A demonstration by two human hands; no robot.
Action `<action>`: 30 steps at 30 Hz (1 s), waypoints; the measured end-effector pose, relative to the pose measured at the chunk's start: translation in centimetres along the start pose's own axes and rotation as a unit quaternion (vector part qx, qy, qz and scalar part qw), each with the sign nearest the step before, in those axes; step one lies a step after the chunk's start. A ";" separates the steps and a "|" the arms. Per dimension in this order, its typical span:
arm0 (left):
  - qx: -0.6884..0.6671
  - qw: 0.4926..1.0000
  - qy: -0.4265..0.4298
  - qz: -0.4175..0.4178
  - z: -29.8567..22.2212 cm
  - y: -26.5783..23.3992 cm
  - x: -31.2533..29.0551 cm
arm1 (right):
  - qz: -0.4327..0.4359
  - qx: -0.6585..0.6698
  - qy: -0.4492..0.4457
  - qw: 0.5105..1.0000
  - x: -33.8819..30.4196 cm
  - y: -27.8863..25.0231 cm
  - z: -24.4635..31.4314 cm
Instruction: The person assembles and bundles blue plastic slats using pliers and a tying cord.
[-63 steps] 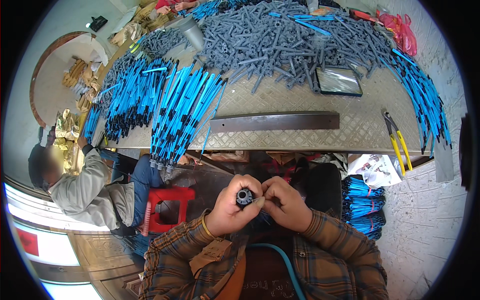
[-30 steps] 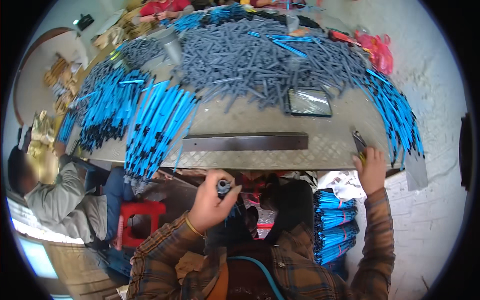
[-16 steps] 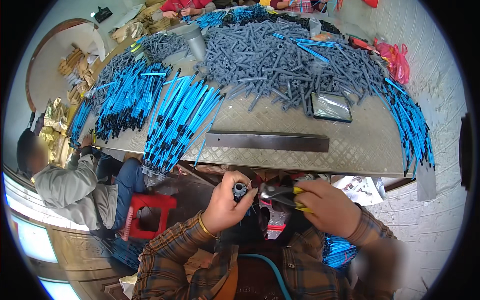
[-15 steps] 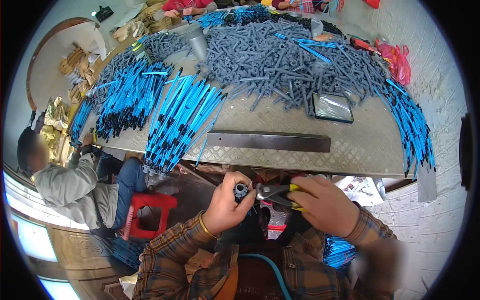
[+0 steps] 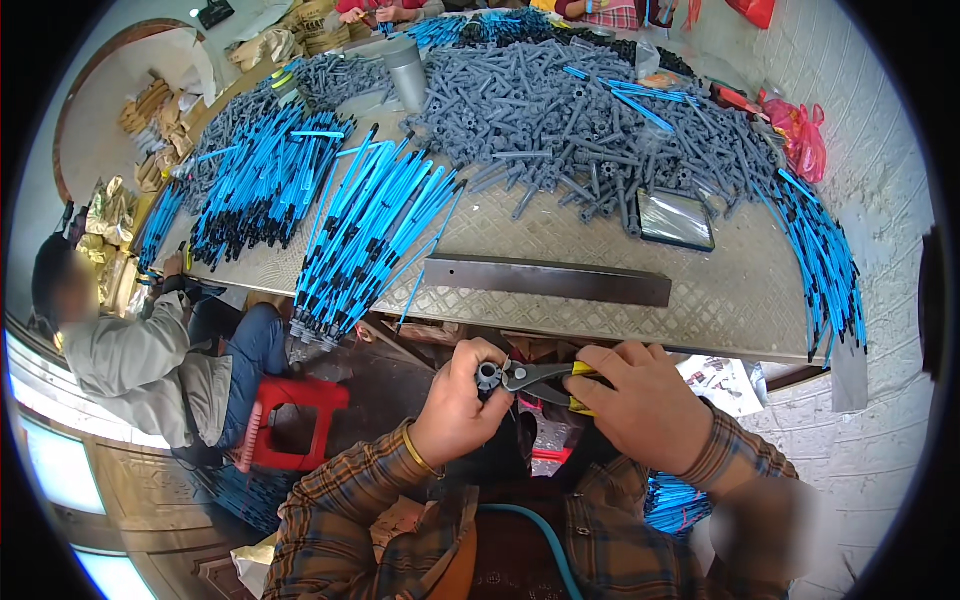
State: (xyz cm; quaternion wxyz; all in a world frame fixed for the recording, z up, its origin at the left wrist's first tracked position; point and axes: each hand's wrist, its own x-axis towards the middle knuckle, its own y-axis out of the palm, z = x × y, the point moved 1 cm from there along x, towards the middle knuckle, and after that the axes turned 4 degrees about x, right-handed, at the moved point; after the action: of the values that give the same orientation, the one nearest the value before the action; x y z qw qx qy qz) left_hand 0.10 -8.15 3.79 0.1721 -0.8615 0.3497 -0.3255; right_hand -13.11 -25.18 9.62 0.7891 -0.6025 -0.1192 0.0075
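Note:
My left hand (image 5: 450, 415) is closed around a grey plastic tube with a notched round end (image 5: 488, 374), which faces up between thumb and forefinger. In my right hand (image 5: 645, 410) are pliers with yellow handles (image 5: 545, 378), the fingers wrapped over the grips. The pliers' jaws meet the rim of the notched end, close by my left thumb. Whatever lies between the jaws is too small to make out. Both hands are in front of the table's near edge, over my lap.
On the table (image 5: 560, 325) are a heap of grey plastic tubes (image 5: 560, 110), bundles of blue-and-black rods (image 5: 375, 235), a dark metal bar (image 5: 545, 280) and a metal canister (image 5: 405, 75). At left a co-worker (image 5: 135, 350) sits near a red stool (image 5: 300, 415). Others work across the table.
The pliers' jaws have moved left against the notched end; before, a small gap lay between them. My right hand has shifted slightly. The whole view has moved a little.

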 end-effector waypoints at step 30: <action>-0.018 0.995 0.041 0.084 -1.4 0.2 0.5 | 0.232 0.379 -0.056 0.894 0.0 0.4 -5.9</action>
State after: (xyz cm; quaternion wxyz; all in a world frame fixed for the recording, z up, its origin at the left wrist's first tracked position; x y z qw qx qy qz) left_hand -0.71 -8.72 4.91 0.1685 -0.8181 0.4332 -0.3386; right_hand -11.91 -30.72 7.82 0.9256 -0.2670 -0.0081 0.2681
